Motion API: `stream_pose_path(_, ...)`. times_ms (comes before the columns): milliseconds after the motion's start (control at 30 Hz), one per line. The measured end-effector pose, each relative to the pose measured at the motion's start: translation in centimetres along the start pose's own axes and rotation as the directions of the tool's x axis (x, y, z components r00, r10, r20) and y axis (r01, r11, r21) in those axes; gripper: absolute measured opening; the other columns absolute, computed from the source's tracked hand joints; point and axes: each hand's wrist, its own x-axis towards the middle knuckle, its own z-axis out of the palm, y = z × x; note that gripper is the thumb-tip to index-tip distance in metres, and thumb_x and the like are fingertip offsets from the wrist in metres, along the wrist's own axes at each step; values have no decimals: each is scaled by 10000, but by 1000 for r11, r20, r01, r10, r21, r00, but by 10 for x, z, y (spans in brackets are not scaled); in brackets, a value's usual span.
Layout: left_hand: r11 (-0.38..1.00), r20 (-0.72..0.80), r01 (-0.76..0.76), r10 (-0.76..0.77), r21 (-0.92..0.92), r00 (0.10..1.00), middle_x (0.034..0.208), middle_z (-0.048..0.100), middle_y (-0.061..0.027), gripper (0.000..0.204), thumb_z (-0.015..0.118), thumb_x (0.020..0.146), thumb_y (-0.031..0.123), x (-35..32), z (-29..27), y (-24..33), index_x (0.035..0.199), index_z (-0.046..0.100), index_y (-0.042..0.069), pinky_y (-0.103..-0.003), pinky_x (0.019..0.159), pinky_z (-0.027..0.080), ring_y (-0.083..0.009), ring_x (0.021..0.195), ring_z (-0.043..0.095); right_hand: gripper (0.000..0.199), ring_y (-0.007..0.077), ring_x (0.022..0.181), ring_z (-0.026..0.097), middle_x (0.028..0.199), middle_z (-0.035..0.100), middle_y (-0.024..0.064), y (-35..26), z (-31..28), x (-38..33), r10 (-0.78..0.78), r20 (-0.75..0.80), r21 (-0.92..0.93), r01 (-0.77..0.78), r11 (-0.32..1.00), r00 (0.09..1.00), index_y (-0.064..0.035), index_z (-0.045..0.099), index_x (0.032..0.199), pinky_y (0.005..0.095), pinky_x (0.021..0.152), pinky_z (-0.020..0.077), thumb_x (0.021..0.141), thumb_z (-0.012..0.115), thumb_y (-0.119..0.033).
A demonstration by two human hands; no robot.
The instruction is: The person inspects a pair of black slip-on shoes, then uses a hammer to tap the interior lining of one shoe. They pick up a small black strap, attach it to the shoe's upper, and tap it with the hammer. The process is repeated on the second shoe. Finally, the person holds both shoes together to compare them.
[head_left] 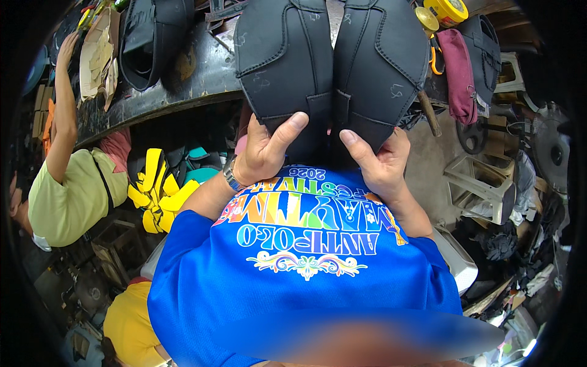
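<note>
Two black shoe uppers with stitched seams and faint light chalk marks are held up side by side over the bench edge. My left hand point(269, 147) grips the lower end of the left upper point(275, 73), its thumb lying on the front face. At the matching end of the right upper point(382, 61), my right hand point(384, 160) has a similar hold, thumb on top. Most of my fingers are hidden behind the pieces. The two uppers nearly touch along their inner edges.
A dark workbench point(202, 76) carries another black upper point(150, 46) and cardboard pieces point(98, 55). Orange-handled scissors point(435, 56), a maroon pouch point(457, 79) and a yellow tub point(446, 11) are at right. Yellow pieces point(160, 196) hang low left. A co-worker in light green point(79, 196) sits left.
</note>
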Motion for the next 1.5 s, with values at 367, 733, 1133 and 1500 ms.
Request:
stream_pose_path(367,999,-34,19,-21,-42,999,1048,690,-123,304,582,940,204,6,-1,-4,1175,616,14,-296,810,560,-195,898,695,214,232,1012,611,1062,673,109,7,1,4,-78,-1,-134,77,988,997,-4,679,1048,372,932,406,854,685,-91)
stream_pose_path(733,462,183,199,-79,-864,980,1310,592,-173,511,483,999,370,42,-47,-15,1347,512,-3,-435,1022,465,-314,1192,588,486,349,1138,606,1261,584,248,-5,-98,3,-74,-347,481,245,842,935,72,488,1318,465,979,497,886,521,-150)
stream_pose_path(1133,62,376,390,-163,-919,912,1340,564,-204,539,525,973,416,48,-49,-73,1340,538,20,-516,1084,388,-367,1228,550,235,211,1060,642,1157,685,97,57,-164,-10,-5,-512,641,385,664,859,-28,673,1117,383,989,486,952,574,-162)
stream_pose_path(1500,133,416,438,-162,-889,895,1404,495,-221,635,493,968,475,49,-39,-69,1413,442,26,-555,1088,374,-389,1284,493,404,326,1108,630,1225,635,203,76,-152,-3,-39,-236,904,234,358,971,41,565,1259,462,999,488,952,559,-222)
